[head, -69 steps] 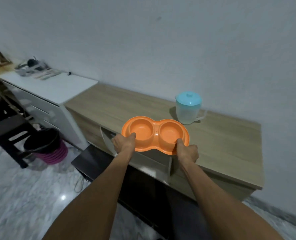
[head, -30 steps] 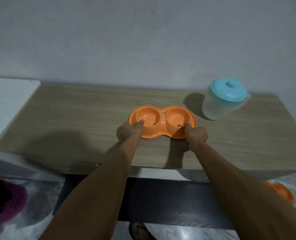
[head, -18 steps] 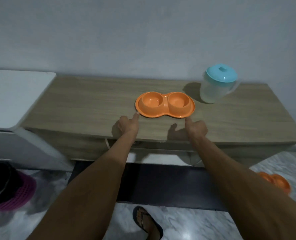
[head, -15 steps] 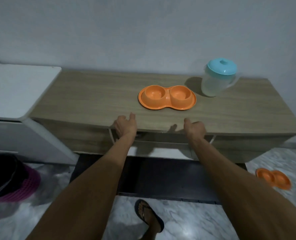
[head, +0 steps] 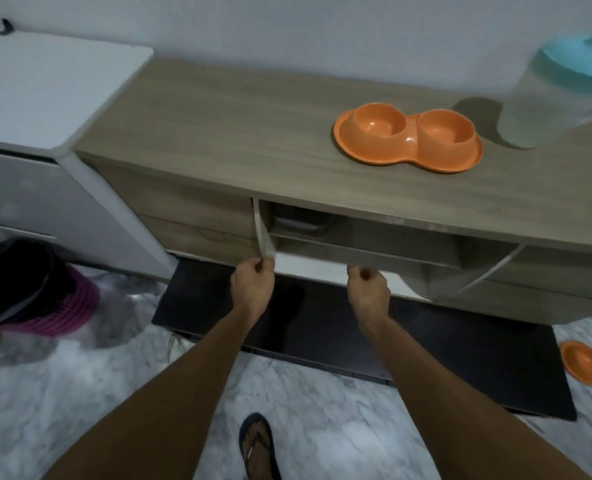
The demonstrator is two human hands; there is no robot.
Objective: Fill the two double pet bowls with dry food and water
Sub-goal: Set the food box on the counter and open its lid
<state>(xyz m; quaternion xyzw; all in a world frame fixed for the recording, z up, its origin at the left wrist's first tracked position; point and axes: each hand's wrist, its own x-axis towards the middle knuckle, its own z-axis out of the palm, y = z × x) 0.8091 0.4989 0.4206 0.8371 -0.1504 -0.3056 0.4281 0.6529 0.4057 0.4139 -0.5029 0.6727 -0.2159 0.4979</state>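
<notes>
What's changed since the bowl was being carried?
Both hands set the bowl on the cabinet top by the jug, let go, and dropped to the flap door; left hand and right hand now grip it. The second bowl is on the floor.

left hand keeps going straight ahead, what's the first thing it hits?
Likely the cabinet door whose lower edge the left hand already grips; past it, the open shelf. Depth is unclear.

In front of me the wooden counter (head: 239, 133) carries an orange double bowl (head: 408, 142) and, just beside it on the right, a jug (head: 557, 88) with a blue lid. On the floor (head: 62, 393) lies a second bowl (head: 590, 365).
</notes>
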